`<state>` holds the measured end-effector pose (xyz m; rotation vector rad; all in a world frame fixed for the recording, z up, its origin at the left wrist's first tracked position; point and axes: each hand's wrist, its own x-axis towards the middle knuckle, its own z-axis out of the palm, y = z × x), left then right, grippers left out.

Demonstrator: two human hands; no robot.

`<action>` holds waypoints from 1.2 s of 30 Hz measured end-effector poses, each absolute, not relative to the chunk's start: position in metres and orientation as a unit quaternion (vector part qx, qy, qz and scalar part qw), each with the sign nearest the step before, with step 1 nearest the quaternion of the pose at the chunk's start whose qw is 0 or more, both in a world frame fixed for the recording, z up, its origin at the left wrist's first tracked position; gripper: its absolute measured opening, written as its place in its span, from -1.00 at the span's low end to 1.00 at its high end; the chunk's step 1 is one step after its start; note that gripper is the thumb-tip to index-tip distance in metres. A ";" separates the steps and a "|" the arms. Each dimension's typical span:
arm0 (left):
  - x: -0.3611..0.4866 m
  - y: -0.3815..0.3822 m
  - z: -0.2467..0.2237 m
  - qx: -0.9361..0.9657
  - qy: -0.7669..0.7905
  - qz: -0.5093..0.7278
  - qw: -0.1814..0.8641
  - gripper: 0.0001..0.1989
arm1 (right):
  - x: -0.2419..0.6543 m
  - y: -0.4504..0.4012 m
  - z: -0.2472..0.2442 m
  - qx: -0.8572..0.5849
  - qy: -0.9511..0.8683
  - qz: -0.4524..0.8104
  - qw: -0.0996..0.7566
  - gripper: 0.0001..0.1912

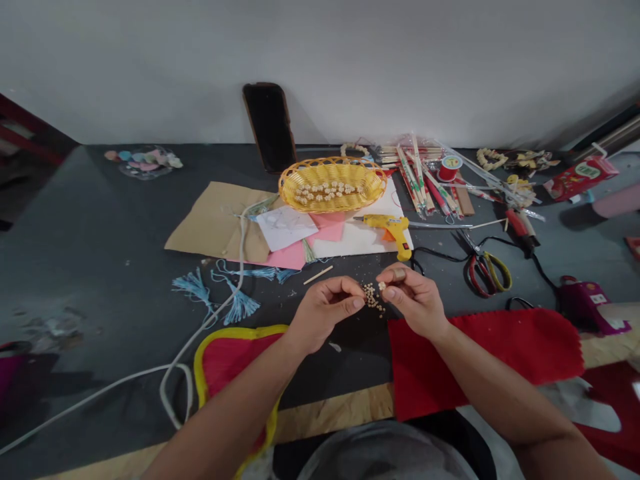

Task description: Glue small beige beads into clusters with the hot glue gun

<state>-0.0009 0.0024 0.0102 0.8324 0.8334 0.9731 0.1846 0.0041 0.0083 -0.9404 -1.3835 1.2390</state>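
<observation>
Dark bench [135, 220] carries loose beads [371, 298] between the hands, right hand [419, 303] pinching a pale cluster [382, 285], left hand [320, 312] thumb near forefinger, contents unclear; fine bead handling, judged in hand, calls for steady fingertips.

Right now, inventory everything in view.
phone: one, black, back
basket: one, yellow, centre
clusters: many, pale, in basket
papers: several, brown, pink, white, centre
glue gun: one, yellow, right
scissors: one, red-yellow, right
spool: one, red, right
sticks: several, mixed, right
carton: one, red, right
cloth: one, red, right
panel: one, red-yellow, left
tassels: several, blue, left
cable: one, white, left
beads: many, tan, between hands
left hand: one, at beads
right hand: one, pinching pale cluster
</observation>
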 end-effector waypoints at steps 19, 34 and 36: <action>-0.002 0.004 0.016 0.335 0.384 0.462 0.725 -0.91 | 0.184 0.004 0.008 -0.388 -0.566 0.529 0.499 -0.88; 0.001 0.004 0.016 0.329 0.410 0.487 0.698 -0.86 | 0.184 0.004 0.008 -0.400 -0.569 0.523 0.491 -0.83; 0.000 0.004 0.015 0.317 0.409 0.480 0.708 -0.85 | 0.184 0.004 0.008 -0.403 -0.570 0.521 0.491 -0.82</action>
